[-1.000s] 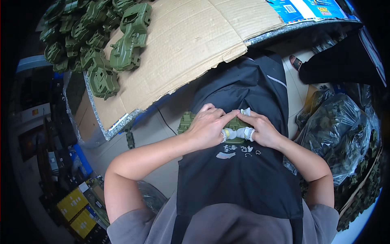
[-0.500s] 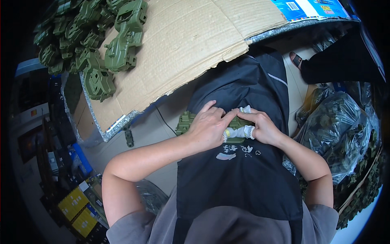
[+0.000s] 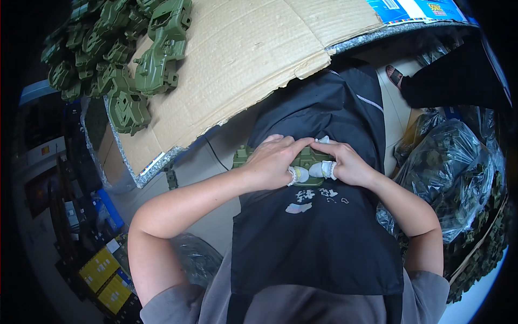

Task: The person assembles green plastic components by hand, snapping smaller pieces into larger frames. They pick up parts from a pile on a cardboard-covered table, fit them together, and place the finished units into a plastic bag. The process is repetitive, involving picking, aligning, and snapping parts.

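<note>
A green plastic toy part [image 3: 302,161], flat and blocky with moulded ridges, lies level across the lap on a black apron [image 3: 318,237], mostly hidden, its left end poking out at the apron's left edge and its middle showing between the fingers.

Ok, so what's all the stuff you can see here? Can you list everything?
Green plastic part: one, olive green, on the lap, pressed under both hands.
Green plastic parts pile: many, olive green, on the cardboard's far left end.
Cardboard sheet: one, brown, covering the table ahead.
Apron: one, black, over the lap.
Plastic bags: a few, clear, full of green pieces, on the floor at right.
Yellow boxes: two, yellow, on the floor at lower left.
Another person's foot: one, in a sandal, upper right.
Left hand: on the part.
Right hand: on the part, fingertips taped white.
</note>
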`<action>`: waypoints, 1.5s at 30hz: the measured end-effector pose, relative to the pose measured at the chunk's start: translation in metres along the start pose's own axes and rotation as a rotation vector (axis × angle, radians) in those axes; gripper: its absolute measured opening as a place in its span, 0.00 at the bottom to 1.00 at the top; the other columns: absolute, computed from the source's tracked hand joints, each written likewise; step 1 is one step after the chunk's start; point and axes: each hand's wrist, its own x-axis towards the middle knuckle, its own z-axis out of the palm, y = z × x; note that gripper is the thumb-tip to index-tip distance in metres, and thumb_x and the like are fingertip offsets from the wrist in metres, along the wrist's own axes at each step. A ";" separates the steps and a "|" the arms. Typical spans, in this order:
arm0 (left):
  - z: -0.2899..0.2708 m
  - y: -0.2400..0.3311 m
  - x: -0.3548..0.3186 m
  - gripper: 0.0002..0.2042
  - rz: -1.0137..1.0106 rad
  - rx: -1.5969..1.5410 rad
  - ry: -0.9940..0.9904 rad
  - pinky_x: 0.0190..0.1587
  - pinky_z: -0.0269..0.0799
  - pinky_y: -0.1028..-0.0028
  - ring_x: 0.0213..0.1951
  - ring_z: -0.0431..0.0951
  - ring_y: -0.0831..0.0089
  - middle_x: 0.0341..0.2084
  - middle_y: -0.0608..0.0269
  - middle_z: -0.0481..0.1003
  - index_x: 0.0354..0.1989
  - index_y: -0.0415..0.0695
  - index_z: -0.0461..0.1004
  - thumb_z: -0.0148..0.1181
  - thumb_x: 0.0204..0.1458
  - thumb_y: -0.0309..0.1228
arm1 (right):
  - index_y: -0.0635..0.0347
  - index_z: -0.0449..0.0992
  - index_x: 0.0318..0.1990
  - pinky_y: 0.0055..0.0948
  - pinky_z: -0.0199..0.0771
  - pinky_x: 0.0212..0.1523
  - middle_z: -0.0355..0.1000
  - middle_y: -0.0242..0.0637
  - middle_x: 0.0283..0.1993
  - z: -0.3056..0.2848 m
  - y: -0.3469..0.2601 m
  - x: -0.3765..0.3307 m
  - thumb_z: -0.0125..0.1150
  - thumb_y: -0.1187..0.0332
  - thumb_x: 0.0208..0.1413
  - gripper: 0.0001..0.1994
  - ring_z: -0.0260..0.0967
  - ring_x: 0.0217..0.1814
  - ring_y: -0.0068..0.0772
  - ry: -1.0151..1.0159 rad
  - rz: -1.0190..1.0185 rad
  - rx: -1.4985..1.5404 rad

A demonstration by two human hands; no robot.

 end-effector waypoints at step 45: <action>0.000 0.028 0.010 0.37 0.383 -0.786 0.693 0.61 0.52 0.68 0.60 0.61 0.61 0.61 0.51 0.58 0.67 0.44 0.45 0.58 0.53 0.36 | 0.62 0.53 0.64 0.35 0.51 0.65 0.48 0.46 0.67 -0.062 -0.084 0.015 0.69 0.65 0.45 0.40 0.49 0.68 0.39 0.479 -0.270 0.116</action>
